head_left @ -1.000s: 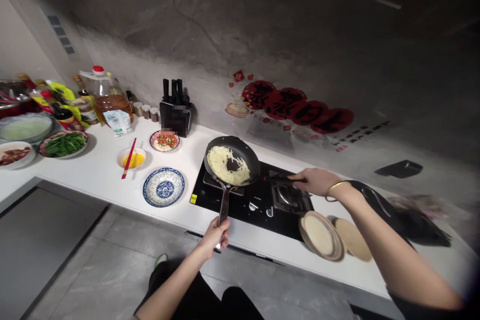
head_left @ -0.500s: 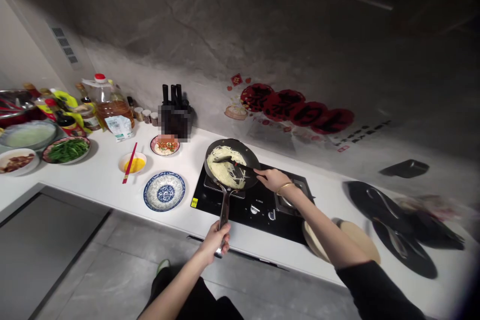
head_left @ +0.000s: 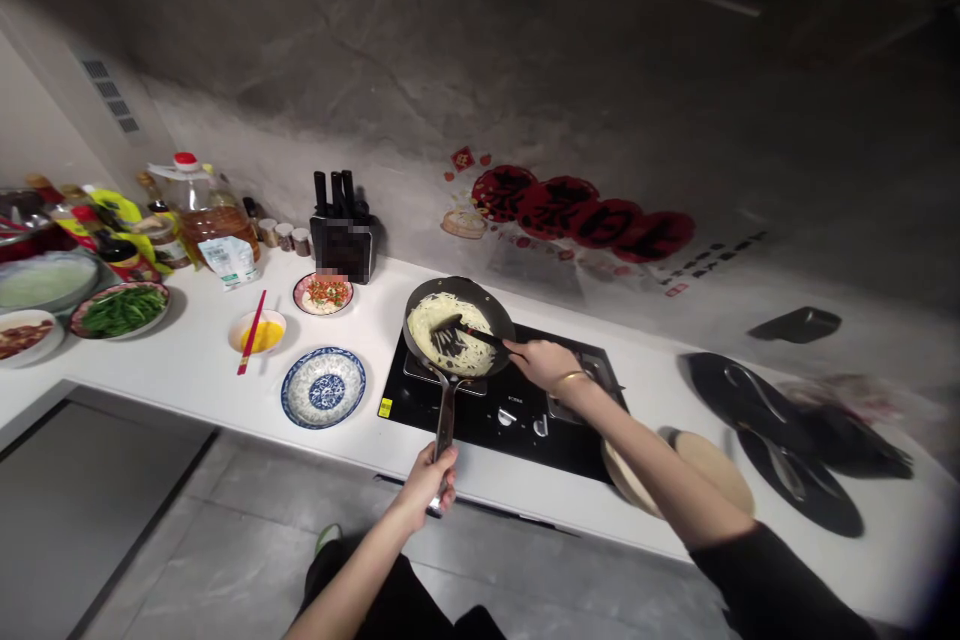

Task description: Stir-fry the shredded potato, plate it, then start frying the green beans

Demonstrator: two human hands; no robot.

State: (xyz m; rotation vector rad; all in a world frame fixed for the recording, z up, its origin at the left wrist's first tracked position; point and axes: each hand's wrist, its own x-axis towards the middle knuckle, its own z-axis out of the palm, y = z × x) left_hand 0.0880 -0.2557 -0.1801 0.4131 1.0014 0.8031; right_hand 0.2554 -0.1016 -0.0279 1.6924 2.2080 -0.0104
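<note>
A black frying pan point(head_left: 495, 315) with pale shredded potato point(head_left: 442, 312) sits on the left burner of the black hob point(head_left: 517, 415). My left hand point(head_left: 429, 475) grips the end of the pan's long handle at the counter's front edge. My right hand point(head_left: 541, 361) holds a black slotted spatula point(head_left: 450, 335), whose head rests in the shreds in the middle of the pan.
An empty blue-patterned plate point(head_left: 323, 387) lies left of the hob. Beyond it are a bowl of beaten egg with red chopsticks point(head_left: 257, 331), a dish of chopped chilli point(head_left: 322, 293), a knife block point(head_left: 341, 245), oil bottles and plates of greens. Tan plates point(head_left: 712, 480) and dark pans point(head_left: 772, 420) sit right.
My right hand came from the right burner area to the pan with the spatula, and the spatula head has slid down into the shreds. My left hand stays on the handle.
</note>
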